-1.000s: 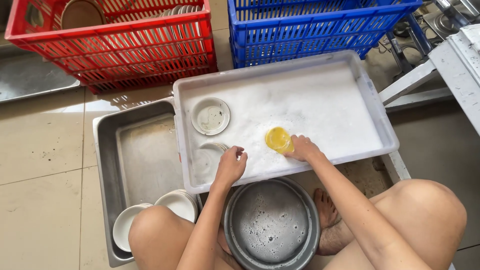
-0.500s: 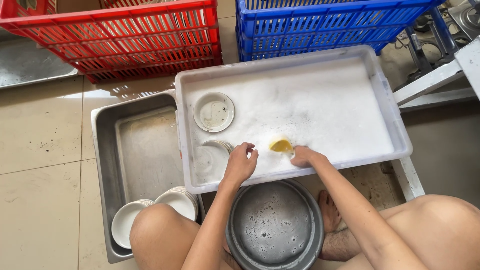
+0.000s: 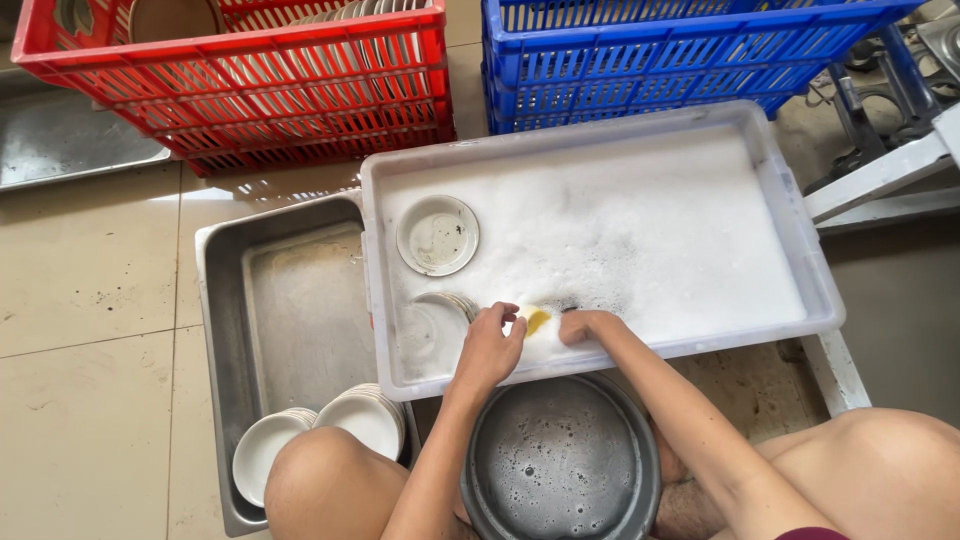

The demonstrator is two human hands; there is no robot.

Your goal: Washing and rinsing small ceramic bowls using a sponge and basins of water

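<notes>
Over the near edge of the white plastic tub point(image 3: 800, 250), your two hands have drawn closer together than half a second ago, and the yellow sponge point(image 3: 538, 320), then held clear above the foam, now sits low between them, mostly hidden.

On the far left, the steel pan point(image 3: 225, 300) lies on the tiled floor, rectangular, dull and scuffed. At its near end stand two stacks of white dishes point(image 3: 320, 435), round, smooth and glazed, unchanged in place.

In the tub's left part a small round dish point(image 3: 437, 235) rests on the foam, shallow, with specks of dirt on its face. It has kept its position relative to the tub wall.

Your left hand point(image 3: 488, 348) is curled, fingers bent over the rim of a white dish point(image 3: 445, 303) that stands half sunk in the suds; only a curved edge shows. Your right hand point(image 3: 588, 326) is closed about the sponge, pressed just beside the left.

Foam covers the rest of the tub, thick and fine-bubbled.

Below the tub, between your knees, a round grey metal basin point(image 3: 560, 465) holds thin froth.

At the top stand a red lattice crate point(image 3: 240, 70) and a blue lattice crate point(image 3: 680, 50), both of rigid plastic.
</notes>
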